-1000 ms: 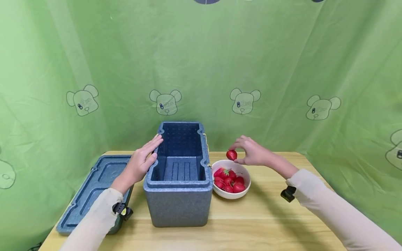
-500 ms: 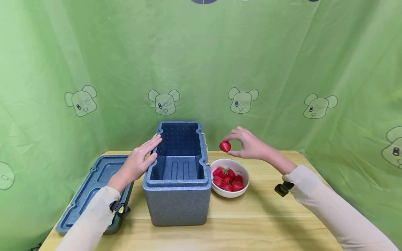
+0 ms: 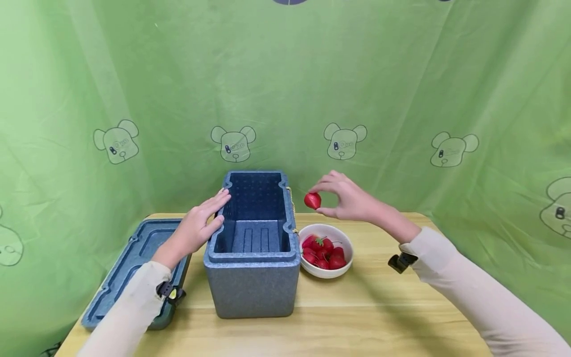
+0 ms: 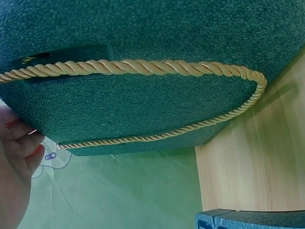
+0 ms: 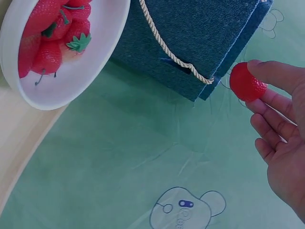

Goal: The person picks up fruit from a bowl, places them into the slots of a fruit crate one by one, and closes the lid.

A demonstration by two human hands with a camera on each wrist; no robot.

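Observation:
My right hand (image 3: 350,197) pinches a red strawberry (image 3: 313,200) between thumb and fingers, up above the bowl's far side and right of the box. In the right wrist view the same strawberry (image 5: 247,82) shows between the thumb and fingertips. A white bowl (image 3: 350,263) of several strawberries (image 3: 327,254) stands against the box's right side. The blue foam box (image 3: 254,292) is lidless, and its ridged floor is bare. My left hand (image 3: 196,227) rests on the box's left rim with its fingers straight.
The blue lid (image 3: 134,267) lies on the wooden table (image 3: 357,317) left of the box, partly under my left forearm. A twisted rope handle (image 4: 143,67) hangs along the box's side. A green curtain (image 3: 285,89) with bear heads hangs behind the table.
My right hand has risen from over the bowl and moved left toward the box, carrying the strawberry. The left hand stays on the rim.

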